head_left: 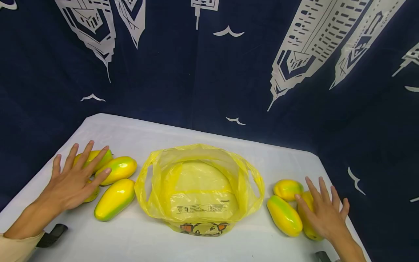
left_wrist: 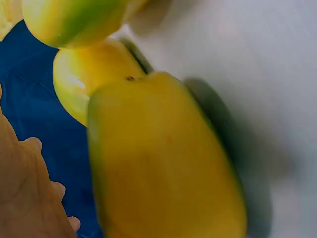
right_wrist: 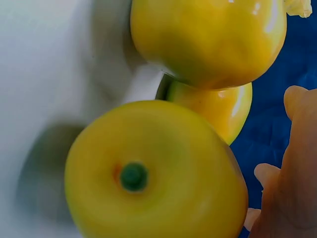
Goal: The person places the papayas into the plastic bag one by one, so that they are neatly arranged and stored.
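In the head view my left hand (head_left: 73,182) is spread with straight fingers over a group of yellow-green mangoes on the left; it partly covers some of them. One mango (head_left: 115,199) lies nearest the bag, another (head_left: 120,169) just behind it. My right hand (head_left: 328,213), also spread, hovers at a mango (head_left: 307,211) on the right; whether it touches is unclear. Beside that lie two more, a front mango (head_left: 284,215) and a back mango (head_left: 288,190). Large mangoes fill the left wrist view (left_wrist: 163,163) and the right wrist view (right_wrist: 163,144). Neither hand grips anything.
A yellow plastic bag (head_left: 203,203) stands upright in the middle with its mouth open and handles out to both sides. The white table (head_left: 131,240) ends at a dark blue cloth (head_left: 209,83) with white building prints.
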